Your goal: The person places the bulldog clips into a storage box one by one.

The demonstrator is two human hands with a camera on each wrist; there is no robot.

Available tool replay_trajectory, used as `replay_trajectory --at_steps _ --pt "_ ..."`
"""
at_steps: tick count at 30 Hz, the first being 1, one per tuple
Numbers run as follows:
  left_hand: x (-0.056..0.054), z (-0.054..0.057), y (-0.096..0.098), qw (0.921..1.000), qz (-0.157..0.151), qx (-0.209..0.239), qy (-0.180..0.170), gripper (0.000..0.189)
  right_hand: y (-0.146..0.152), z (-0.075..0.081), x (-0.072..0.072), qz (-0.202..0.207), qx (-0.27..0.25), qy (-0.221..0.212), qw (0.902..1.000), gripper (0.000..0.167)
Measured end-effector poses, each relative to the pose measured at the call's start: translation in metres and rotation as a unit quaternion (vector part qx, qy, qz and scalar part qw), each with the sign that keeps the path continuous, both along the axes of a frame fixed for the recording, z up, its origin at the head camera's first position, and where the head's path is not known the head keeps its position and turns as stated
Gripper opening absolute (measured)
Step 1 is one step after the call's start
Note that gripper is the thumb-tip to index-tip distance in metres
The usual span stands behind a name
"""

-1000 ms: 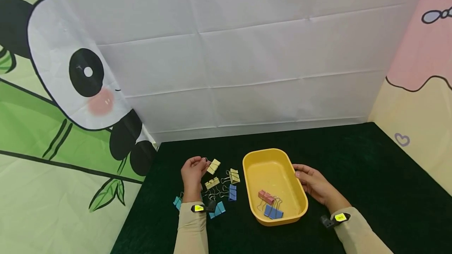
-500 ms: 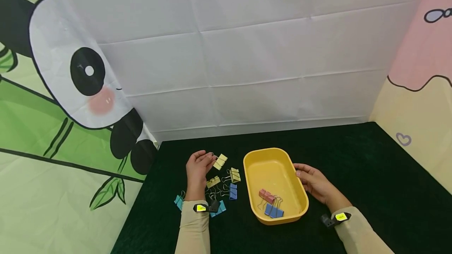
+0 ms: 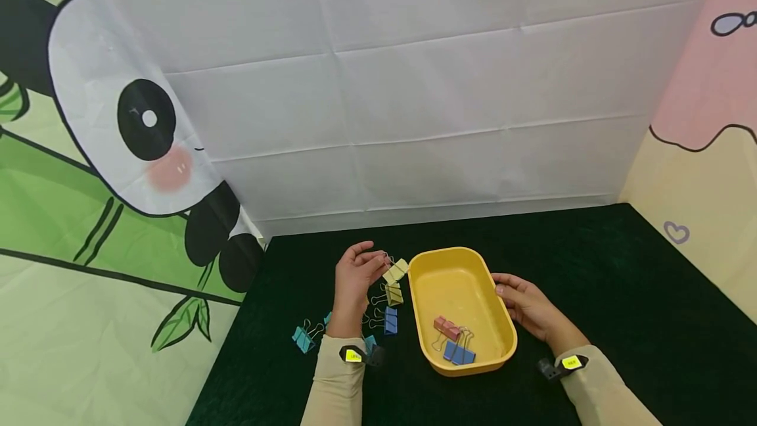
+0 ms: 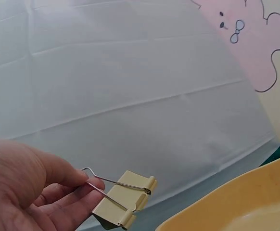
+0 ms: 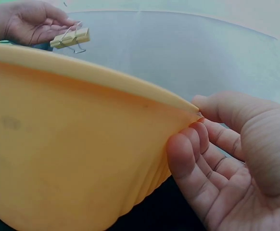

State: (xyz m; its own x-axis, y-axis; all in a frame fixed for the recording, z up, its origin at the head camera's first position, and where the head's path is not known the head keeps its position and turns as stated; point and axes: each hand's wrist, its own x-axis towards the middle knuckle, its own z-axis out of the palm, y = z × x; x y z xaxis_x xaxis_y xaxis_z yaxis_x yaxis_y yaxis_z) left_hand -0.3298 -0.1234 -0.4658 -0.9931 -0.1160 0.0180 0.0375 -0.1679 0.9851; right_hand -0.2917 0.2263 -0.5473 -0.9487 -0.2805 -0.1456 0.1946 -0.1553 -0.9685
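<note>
My left hand [image 3: 353,284] pinches a yellow binder clip [image 3: 395,271] by its wire handle, close to the left rim of a yellow plastic tray [image 3: 416,294]. In the left wrist view the clip's body [image 4: 123,197] hangs beyond the thumb and fingertips. On the tray's right side, my right hand [image 3: 529,307] grips the rim, thumb on top and fingers curled beneath, as the right wrist view shows. A red binder clip [image 3: 446,328] and a blue binder clip [image 3: 458,353] lie inside the tray, toward its near end.
Left of the tray lie another yellow binder clip [image 3: 394,294], a blue one [image 3: 390,321] and a light-blue one [image 3: 303,340]. More clips are partly hidden behind my left forearm. A dark green cloth [image 3: 579,255] covers the table; a white sheet [image 3: 426,97] hangs behind it.
My left hand has carried the yellow binder clip right, from over the loose clips to the tray's left rim. The right hand and the tray have barely moved.
</note>
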Motion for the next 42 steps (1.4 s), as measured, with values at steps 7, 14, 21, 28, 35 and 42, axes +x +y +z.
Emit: replay_trajectory --at_steps 7,14,21,28,35,42 --pt "0.011 0.008 0.018 0.9982 -0.052 -0.025 0.016 0.04 0.0 0.0 0.001 0.0 0.0 -0.001 1.0 0.056" --pt "0.017 0.009 0.033 0.9949 -0.084 -0.053 0.016 0.037 -0.001 0.001 0.002 -0.002 -0.001 -0.003 1.0 0.056" --pt "0.022 0.008 0.045 0.9898 -0.125 -0.066 0.019 0.028 -0.001 0.0 0.0 -0.001 0.002 0.003 1.0 0.056" --pt "0.022 0.001 0.05 0.9857 -0.146 -0.083 0.014 0.03 -0.002 -0.001 0.0 -0.007 0.007 -0.002 0.9999 0.056" --pt "0.022 -0.004 0.051 0.9755 -0.136 -0.171 0.023 0.018 -0.003 -0.001 0.0 -0.012 0.009 -0.004 0.9999 0.056" --pt "0.016 -0.003 0.039 0.9807 -0.109 -0.16 0.027 0.019 -0.003 0.0 0.0 -0.011 0.007 -0.005 0.9999 0.055"
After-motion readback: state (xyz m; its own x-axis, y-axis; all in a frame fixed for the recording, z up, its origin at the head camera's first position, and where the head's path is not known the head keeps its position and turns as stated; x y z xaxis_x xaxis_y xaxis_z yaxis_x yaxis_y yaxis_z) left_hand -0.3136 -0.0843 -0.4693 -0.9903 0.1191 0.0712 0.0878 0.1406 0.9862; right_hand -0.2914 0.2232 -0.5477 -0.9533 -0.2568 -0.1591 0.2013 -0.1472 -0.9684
